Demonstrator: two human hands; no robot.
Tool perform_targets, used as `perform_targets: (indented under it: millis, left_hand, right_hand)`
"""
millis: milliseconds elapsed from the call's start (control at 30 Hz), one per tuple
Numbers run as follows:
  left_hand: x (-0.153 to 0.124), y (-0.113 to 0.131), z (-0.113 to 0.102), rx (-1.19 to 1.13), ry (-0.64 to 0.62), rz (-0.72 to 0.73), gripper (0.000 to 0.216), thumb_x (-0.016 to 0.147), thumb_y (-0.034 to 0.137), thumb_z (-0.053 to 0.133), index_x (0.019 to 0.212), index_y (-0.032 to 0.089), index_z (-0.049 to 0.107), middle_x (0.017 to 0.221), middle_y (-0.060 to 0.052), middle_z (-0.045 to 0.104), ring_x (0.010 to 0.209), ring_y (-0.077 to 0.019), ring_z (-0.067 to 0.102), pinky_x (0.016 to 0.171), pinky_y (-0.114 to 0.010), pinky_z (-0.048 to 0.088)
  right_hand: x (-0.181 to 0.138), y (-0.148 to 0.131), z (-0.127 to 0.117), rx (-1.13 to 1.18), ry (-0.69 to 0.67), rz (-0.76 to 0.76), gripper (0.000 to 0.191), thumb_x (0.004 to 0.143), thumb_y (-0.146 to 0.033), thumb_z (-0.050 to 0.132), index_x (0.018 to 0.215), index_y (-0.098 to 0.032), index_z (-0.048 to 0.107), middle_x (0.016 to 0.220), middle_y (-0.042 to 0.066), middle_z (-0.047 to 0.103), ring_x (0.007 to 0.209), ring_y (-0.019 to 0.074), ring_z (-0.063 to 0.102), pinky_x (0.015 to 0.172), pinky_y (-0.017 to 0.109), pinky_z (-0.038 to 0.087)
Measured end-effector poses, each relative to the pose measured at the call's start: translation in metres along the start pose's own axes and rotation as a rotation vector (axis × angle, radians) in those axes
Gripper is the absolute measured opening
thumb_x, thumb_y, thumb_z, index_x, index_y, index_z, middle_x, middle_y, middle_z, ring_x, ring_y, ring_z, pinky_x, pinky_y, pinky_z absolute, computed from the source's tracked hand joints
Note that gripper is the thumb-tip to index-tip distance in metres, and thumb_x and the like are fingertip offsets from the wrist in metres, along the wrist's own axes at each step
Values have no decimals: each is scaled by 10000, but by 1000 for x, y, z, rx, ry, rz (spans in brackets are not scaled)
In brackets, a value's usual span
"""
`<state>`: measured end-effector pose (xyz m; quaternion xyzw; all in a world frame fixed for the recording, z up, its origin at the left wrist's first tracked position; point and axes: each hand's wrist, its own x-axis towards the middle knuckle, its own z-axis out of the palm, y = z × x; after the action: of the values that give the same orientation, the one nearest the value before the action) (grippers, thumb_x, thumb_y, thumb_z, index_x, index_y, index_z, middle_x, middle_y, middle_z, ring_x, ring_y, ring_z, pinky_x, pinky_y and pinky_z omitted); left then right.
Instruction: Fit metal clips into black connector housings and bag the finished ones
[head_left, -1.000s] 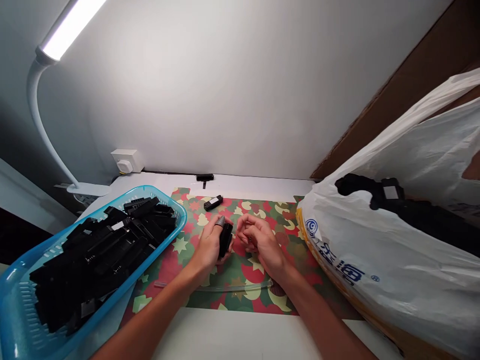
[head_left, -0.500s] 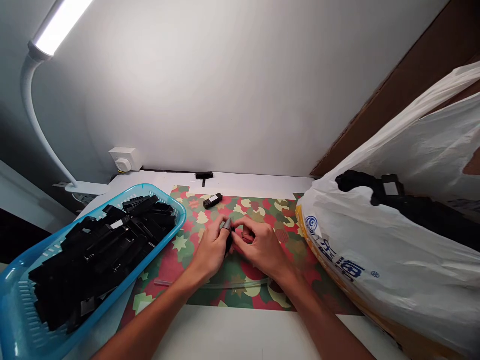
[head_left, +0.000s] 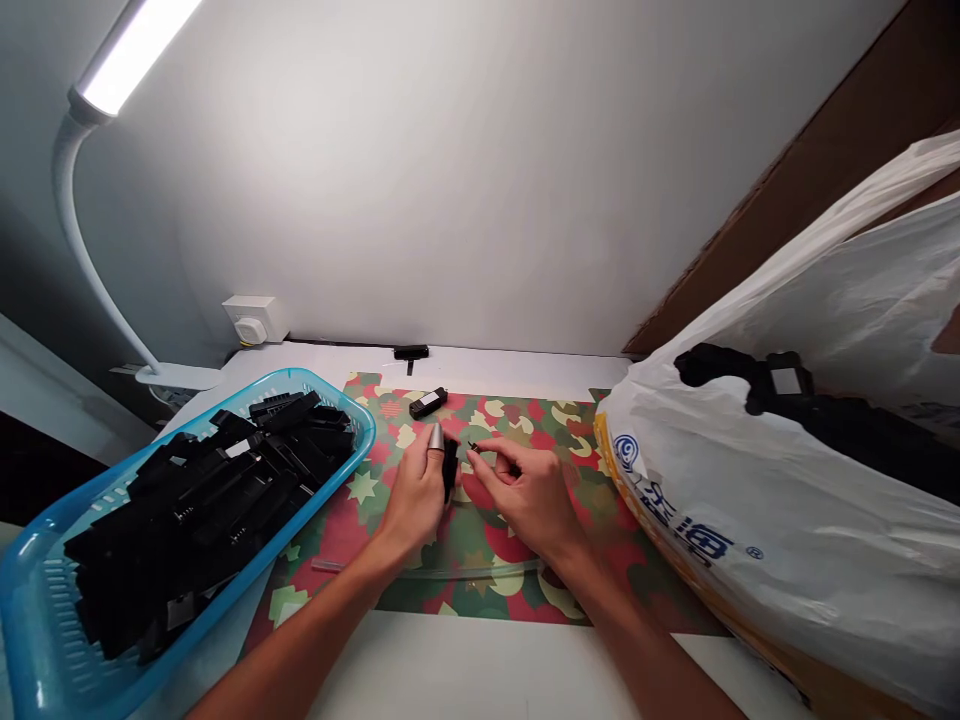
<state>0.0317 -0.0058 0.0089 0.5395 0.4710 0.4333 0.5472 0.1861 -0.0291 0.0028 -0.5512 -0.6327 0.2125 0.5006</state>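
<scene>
A black plastic piece (head_left: 450, 470) is gripped upright in my left hand (head_left: 416, 495), partly hidden by the fingers. A silver metal thimble (head_left: 436, 437) covers the tip of that hand's thumb. Just to the right, my right hand (head_left: 529, 490) pinches a tiny dark part (head_left: 473, 447) between thumb and forefinger, apart from the black piece; its kind is too small to make out. Beyond the hands, a black rectangular piece with a white label (head_left: 428, 403) lies on the camouflage-patterned mat (head_left: 517, 540).
A blue plastic basket (head_left: 360, 440) heaped with black plastic pieces (head_left: 225, 480) stands at left. On the right bulges a white plastic bag (head_left: 810, 540) with a black item (head_left: 787, 385) on it. Another black piece (head_left: 411, 352) lies by the wall. A lamp (head_left: 64, 190) leans in at left.
My hands have moved apart. The right one has drawn back slightly with the tiny dark part, and the left has turned, raising its thimbled thumb and showing more of the black piece.
</scene>
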Motion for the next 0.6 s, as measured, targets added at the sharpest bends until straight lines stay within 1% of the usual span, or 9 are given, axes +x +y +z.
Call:
perform_targets:
  millis: [67, 133, 200, 267, 333, 433, 500, 600]
  left_hand:
    - [1, 3, 0, -106, 25, -18, 504, 963, 731, 521, 858, 239, 530, 620, 46, 523, 426, -109, 366, 401, -239, 265]
    - [1, 8, 0, -195, 59, 18, 570, 924, 812, 525, 901, 242, 520, 655, 42, 544, 440, -108, 399, 396, -229, 275]
    - [-1, 12, 0, -242, 102, 100, 588, 912, 837, 530, 934, 250, 506, 692, 39, 560, 483, -115, 446, 419, -225, 315]
    - [-3, 15, -1, -239, 135, 199, 563, 938, 820, 517, 942, 257, 489, 713, 40, 566, 524, -121, 473, 458, -228, 362]
    - [-5, 15, -2, -203, 171, 300, 509, 983, 769, 501, 952, 262, 481, 728, 44, 567, 560, -125, 486, 506, -233, 403]
    - [-6, 12, -3, -154, 214, 406, 419, 1048, 677, 474, 978, 264, 481, 751, 43, 572, 614, -132, 511, 574, -239, 451]
    - [-7, 9, -2, -145, 203, 446, 388, 1067, 643, 462, 989, 263, 482, 762, 42, 575, 621, -131, 515, 574, -237, 455]
    - [-8, 7, -1, -142, 165, 470, 360, 1078, 605, 469, 980, 259, 482, 744, 48, 564, 586, -124, 492, 524, -225, 422]
  right_hand:
    - [3, -3, -2, 172, -34, 122, 318, 899, -478, 710, 819, -181, 789, 510, -70, 375, 482, 114, 306, 498, 282, 294]
    - [5, -7, -4, 366, -170, 257, 393, 866, -551, 748, 804, -165, 784, 507, -74, 379, 463, 95, 281, 456, 266, 256]
    - [5, -12, -4, 536, -344, 390, 459, 825, -614, 787, 809, -155, 779, 490, -92, 359, 432, 72, 233, 411, 249, 215]
    - [3, -17, -3, 666, -451, 505, 492, 779, -645, 832, 799, -159, 761, 472, -116, 317, 415, 56, 196, 379, 232, 201]
    - [-1, -21, -1, 746, -495, 587, 502, 744, -649, 871, 778, -167, 736, 460, -132, 288, 414, 49, 183, 366, 215, 204]
    - [-5, -25, 2, 798, -521, 648, 512, 721, -647, 901, 793, -169, 731, 456, -140, 283, 419, 45, 177, 358, 199, 193]
    - [-7, -25, 3, 810, -522, 662, 527, 709, -653, 911, 809, -166, 735, 459, -145, 279, 423, 42, 169, 356, 193, 191]
    - [-7, -25, 5, 809, -503, 651, 542, 702, -664, 914, 802, -162, 733, 455, -144, 288, 419, 38, 177, 355, 190, 197]
